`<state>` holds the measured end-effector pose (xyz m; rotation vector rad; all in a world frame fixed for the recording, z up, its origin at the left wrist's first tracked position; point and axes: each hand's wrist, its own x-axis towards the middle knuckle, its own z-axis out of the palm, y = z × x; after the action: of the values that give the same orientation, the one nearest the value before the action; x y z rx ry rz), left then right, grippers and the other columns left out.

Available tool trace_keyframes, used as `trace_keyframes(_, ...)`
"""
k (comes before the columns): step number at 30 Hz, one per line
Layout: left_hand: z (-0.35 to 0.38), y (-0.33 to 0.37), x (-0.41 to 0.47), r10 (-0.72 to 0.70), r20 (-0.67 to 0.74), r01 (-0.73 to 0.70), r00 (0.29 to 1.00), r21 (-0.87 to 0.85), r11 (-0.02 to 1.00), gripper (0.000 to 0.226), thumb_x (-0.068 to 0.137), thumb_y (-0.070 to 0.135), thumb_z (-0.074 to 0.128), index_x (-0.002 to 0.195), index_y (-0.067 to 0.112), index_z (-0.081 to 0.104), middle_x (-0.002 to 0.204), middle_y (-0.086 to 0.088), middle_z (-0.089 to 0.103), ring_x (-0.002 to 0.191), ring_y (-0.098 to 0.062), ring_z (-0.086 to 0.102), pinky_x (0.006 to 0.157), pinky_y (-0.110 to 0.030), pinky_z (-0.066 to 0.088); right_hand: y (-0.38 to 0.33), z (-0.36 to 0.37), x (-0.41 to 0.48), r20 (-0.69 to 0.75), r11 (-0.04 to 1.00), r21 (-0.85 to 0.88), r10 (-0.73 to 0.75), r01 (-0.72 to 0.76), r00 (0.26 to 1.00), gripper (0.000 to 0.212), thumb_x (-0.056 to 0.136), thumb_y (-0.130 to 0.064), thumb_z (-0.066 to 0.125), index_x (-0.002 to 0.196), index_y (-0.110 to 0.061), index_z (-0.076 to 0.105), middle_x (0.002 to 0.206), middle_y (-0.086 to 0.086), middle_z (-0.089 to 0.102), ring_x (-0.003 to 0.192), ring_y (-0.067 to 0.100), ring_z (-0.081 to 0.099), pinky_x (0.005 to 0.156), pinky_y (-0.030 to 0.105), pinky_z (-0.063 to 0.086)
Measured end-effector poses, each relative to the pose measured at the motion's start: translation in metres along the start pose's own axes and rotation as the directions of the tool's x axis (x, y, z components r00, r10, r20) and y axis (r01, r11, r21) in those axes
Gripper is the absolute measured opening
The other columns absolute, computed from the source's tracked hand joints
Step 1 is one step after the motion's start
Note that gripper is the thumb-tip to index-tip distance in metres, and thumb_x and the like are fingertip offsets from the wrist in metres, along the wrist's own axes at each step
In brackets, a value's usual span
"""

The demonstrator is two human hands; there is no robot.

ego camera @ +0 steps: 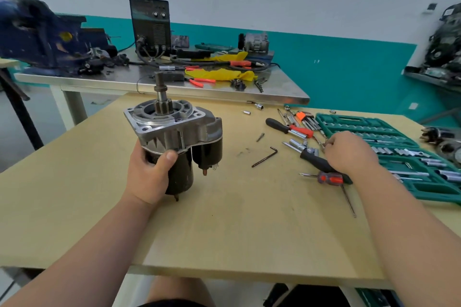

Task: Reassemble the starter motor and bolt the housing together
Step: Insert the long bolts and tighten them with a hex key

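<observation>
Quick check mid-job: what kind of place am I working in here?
Most likely a mechanical repair workshop. A blue bench vise and a black power unit with dials stand on the steel bench behind, and an open green socket set lies on the wooden table near the starter motor.

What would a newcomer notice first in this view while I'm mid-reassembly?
The starter motor, gripped upright by the left hand at the centre-left of the wooden table, pinion shaft pointing up. Next, the right hand reaching into the loose tools scattered beside the open green socket case at the right edge; whether it holds anything is unclear. Behind, a blue vise sits on the metal bench's left end.
</observation>
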<state>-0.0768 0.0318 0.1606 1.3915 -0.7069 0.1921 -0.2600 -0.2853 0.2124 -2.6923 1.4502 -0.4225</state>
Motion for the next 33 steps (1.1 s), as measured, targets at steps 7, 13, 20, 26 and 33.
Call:
trace_keyframes(7,-0.003,0.003,0.0,-0.008,-0.021,0.008,1.0,-0.007,1.0,0.084,0.062,0.052,0.054,0.124,-0.005,0.052,0.118,-0.013,0.06,0.109,-0.023,0.056,0.092,-0.033,0.045,0.009,-0.025,-0.01,0.303,0.981,-0.113,0.183,-0.155,0.935,0.009,0.087,-0.008,0.055,0.085,-0.001,0.061,0.078,0.015,0.062,0.066,0.025,0.061,0.06,0.031,0.052)
trace_keyframes(13,-0.003,0.003,0.0,0.011,-0.01,-0.011,1.0,0.021,1.0,0.088,0.062,0.055,0.053,0.127,-0.005,0.052,0.117,-0.01,0.059,0.107,-0.018,0.055,0.089,-0.02,0.045,0.009,-0.026,-0.042,0.517,0.974,-0.215,0.177,-0.073,0.837,0.013,0.084,-0.015,0.063,0.081,-0.003,0.059,0.075,0.011,0.067,0.064,0.022,0.066,0.075,0.036,0.059)
trace_keyframes(20,0.0,0.006,-0.002,0.013,-0.039,-0.012,0.999,0.027,1.0,0.087,0.061,0.054,0.052,0.126,-0.005,0.052,0.113,-0.007,0.059,0.102,-0.015,0.054,0.078,-0.003,0.042,-0.032,-0.029,-0.037,0.131,0.969,-0.229,-0.066,0.094,0.989,0.022,0.089,-0.034,0.056,0.076,-0.017,0.05,0.075,0.001,0.056,0.067,0.016,0.054,0.055,0.029,0.042)
trace_keyframes(26,0.0,0.005,-0.003,0.024,-0.029,-0.024,0.999,0.028,0.999,0.085,0.061,0.055,0.052,0.123,-0.004,0.055,0.111,-0.007,0.06,0.098,-0.007,0.057,0.075,-0.002,0.042,-0.116,0.02,-0.008,0.241,0.984,-0.041,-0.161,0.175,0.957,0.019,0.09,-0.03,0.051,0.092,-0.015,0.062,0.079,0.003,0.056,0.075,0.022,0.054,0.054,0.03,0.037)
trace_keyframes(33,-0.003,0.006,0.001,-0.029,-0.024,0.028,0.999,-0.024,0.999,0.098,0.059,0.072,0.064,0.122,-0.002,0.055,0.114,-0.006,0.062,0.104,-0.007,0.058,0.09,-0.023,0.048,-0.132,0.023,0.019,0.487,0.901,-0.341,-0.076,0.269,0.87,0.035,0.089,-0.035,0.051,0.12,-0.02,0.056,0.091,0.001,0.056,0.087,0.022,0.057,0.058,0.035,0.039)
